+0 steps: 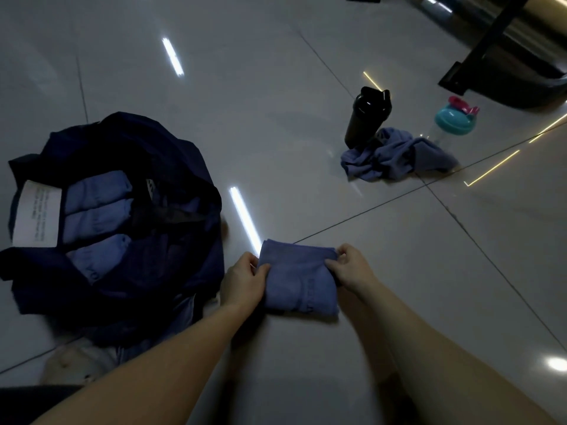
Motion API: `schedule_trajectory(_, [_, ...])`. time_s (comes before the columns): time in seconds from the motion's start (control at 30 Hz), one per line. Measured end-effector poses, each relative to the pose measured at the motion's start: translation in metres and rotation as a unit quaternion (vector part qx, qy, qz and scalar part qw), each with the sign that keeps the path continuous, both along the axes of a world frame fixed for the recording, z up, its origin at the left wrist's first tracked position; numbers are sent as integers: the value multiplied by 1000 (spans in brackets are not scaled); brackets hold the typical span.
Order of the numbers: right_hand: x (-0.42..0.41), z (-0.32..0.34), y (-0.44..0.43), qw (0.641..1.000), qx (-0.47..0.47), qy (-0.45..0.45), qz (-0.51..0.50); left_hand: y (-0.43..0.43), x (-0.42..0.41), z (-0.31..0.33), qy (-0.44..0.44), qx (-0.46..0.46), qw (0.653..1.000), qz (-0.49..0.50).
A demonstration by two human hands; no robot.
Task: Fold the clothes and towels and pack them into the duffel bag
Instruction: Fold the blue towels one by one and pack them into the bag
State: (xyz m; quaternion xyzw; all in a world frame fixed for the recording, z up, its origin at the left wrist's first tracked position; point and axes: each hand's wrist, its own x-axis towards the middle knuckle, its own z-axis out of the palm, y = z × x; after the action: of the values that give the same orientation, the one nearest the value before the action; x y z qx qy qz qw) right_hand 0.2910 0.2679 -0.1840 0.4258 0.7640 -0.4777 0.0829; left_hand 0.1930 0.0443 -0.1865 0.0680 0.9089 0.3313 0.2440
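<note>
On the glossy grey tiled floor (445, 256) right below the camera, I am seeing 2 bare forearms reaching forward to a folded blue-violet cloth rectangle (299, 280) lying flat on the tiles. The left hand (244, 279) is gripping its left edge, thumb curling over the top. The right hand (352, 266) is pinching its far right corner, fingers bending around the fabric. Just left of the cloth, close beside the left wrist, the dark navy fabric duffel bag (171, 148) is sitting open. Inside it, 3 rolled light-blue pieces (96, 220) are lying side by side, next to a white printed label (36, 213). Farther off to the right, well apart from the hands, a crumpled blue cloth (395, 157) is lying unfolded. A tall black plastic shaker bottle (366, 116) is standing at its far left edge, and a teal-lidded bottle with a pink cap (454, 119) is standing just behind it. I cannot tell whether either bottle is touching that cloth.
</note>
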Motion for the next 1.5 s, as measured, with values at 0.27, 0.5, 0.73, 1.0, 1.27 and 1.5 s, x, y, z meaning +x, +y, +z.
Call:
schedule_trajectory(0.27, [0,1,-4,989,114,-62,69,-1,1,-5,298,-46,930,-208])
schedule_trajectory(0.5, [4,3,-7,995,90,-51,6,20,-4,-32,256,-164,868,-394])
schedule_trajectory(0.73, [27,39,-22,991,-108,-67,-45,24,0,-39,232,-169,885,-366])
schedule_trajectory(1.0, [53,34,-12,980,-173,-93,25,25,2,-41,236,-175,886,-359])
schedule_trajectory(1.27, [43,25,-18,974,94,-183,95,27,6,-29,215,-208,876,-378])
schedule_trajectory(1.5, [28,1,-64,827,398,94,385,6,24,-30,299,-116,863,-392])
